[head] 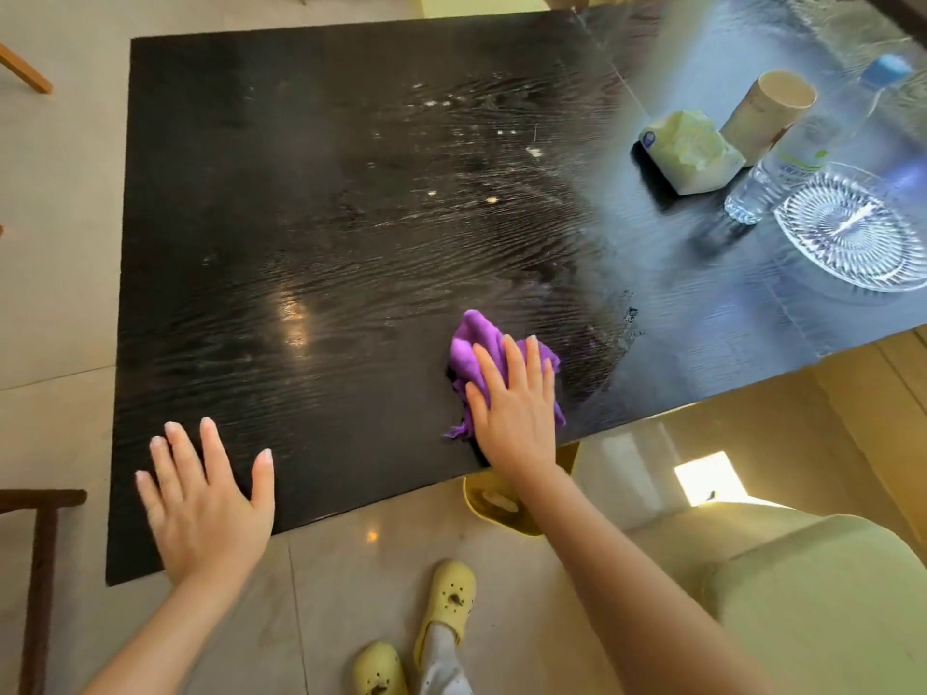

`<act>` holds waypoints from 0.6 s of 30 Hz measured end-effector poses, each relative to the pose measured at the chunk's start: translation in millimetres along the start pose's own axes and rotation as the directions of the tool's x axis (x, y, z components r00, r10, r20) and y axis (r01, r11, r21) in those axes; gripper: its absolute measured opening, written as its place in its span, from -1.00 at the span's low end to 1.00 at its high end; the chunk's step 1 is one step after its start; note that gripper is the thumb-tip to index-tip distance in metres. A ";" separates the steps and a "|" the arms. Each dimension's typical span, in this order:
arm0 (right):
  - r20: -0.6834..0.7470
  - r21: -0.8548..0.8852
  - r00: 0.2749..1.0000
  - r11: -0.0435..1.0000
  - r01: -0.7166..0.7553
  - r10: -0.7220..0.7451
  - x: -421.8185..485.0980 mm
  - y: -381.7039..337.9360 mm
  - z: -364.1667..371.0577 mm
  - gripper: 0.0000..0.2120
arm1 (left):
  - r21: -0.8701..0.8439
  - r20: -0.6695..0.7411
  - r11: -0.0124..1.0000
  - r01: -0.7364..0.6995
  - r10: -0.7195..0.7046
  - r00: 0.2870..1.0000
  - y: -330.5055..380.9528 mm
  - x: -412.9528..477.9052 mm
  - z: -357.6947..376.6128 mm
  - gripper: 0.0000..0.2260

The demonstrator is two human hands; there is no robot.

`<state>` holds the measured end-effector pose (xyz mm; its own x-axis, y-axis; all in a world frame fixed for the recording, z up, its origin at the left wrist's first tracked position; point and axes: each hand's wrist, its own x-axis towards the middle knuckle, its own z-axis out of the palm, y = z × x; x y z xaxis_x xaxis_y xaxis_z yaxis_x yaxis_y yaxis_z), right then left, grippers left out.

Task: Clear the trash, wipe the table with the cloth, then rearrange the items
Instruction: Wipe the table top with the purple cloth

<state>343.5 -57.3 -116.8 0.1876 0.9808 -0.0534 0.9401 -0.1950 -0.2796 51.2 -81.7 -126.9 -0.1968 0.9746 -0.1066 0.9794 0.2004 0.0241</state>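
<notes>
A dark wood-grain table (311, 253) fills the view, with pale crumbs and smears near its middle. My right hand (516, 398) presses flat on a crumpled purple cloth (474, 338) near the table's front edge. My left hand (205, 504) lies flat on the front left of the table, fingers spread, holding nothing. At the right end stand a tissue pack (689, 150), a paper cup (767, 112), a clear water bottle (812, 148) with a blue cap, and a cut-glass dish (853, 228).
A yellow bin (501, 504) sits on the floor under the table's front edge. A pale green seat (822, 609) is at the lower right. Dark wooden chair parts (40, 544) stand at the left. My feet in yellow clogs (446, 604) are on the tiled floor.
</notes>
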 end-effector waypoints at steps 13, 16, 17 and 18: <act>0.164 0.171 0.959 0.964 0.205 -0.233 -54.3 -125.1 16.9 -0.44 | -0.348 0.125 0.935 0.061 -0.018 0.992 11.5 12.9 -34.2 -0.47; 0.071 0.115 0.973 0.970 0.212 -0.221 -35.5 -107.4 2.4 -0.53 | -0.506 0.089 0.853 -0.128 0.199 0.976 41.0 23.5 -50.7 -0.54; 0.096 0.079 0.971 0.974 0.211 -0.218 -29.3 -99.6 -1.6 -0.54 | -0.530 0.112 0.829 -0.180 0.279 0.954 51.3 26.0 -52.6 -0.54; 0.135 0.042 0.967 0.976 0.213 -0.217 -25.2 -93.2 -4.8 -0.53 | -0.527 0.128 0.819 -0.228 0.342 0.931 60.2 28.4 -53.3 -0.54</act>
<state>252.5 -63.8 -84.8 -0.0607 0.9909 -0.1203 0.9456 0.0185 -0.3248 102.1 -36.7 -75.6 0.1577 0.9631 -0.2182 0.8231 -0.0061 0.5679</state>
